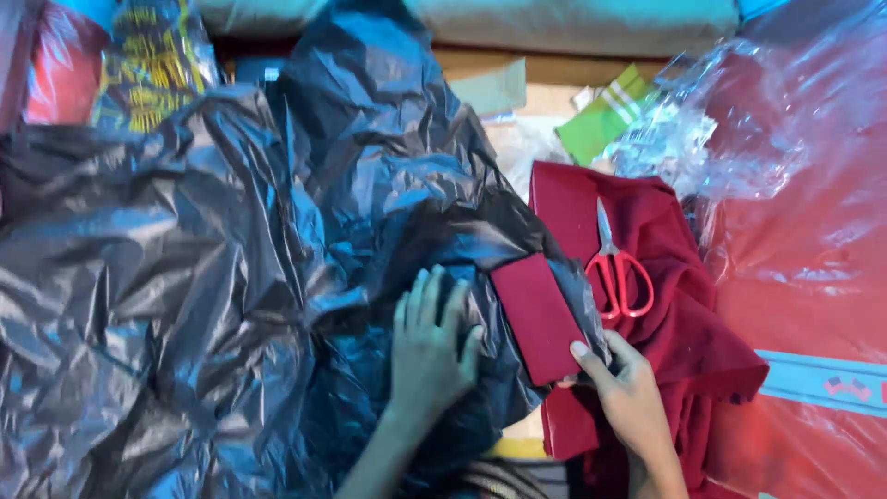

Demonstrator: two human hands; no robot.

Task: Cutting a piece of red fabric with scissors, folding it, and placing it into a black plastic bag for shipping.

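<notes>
A big crumpled black plastic bag point(203, 259) covers the left and middle of the view. My left hand point(430, 346) lies flat on it with fingers spread, pressing near the bag's mouth. A folded dark red cloth piece point(538, 316) sticks out of the bag's opening. My right hand point(621, 388) grips the edge of the bag mouth beside that piece, thumb up against it. More dark red fabric point(679, 323) lies spread to the right, and red-handled scissors point(617, 268) rest on top of it.
Clear crinkled plastic wrap point(739, 139) over red material point(813, 277) fills the right side. A green and white striped packet point(605, 115) lies at the back. Patterned yellow-green cloth point(152, 65) sits at the top left. A pale fabric roll point(573, 23) runs along the top.
</notes>
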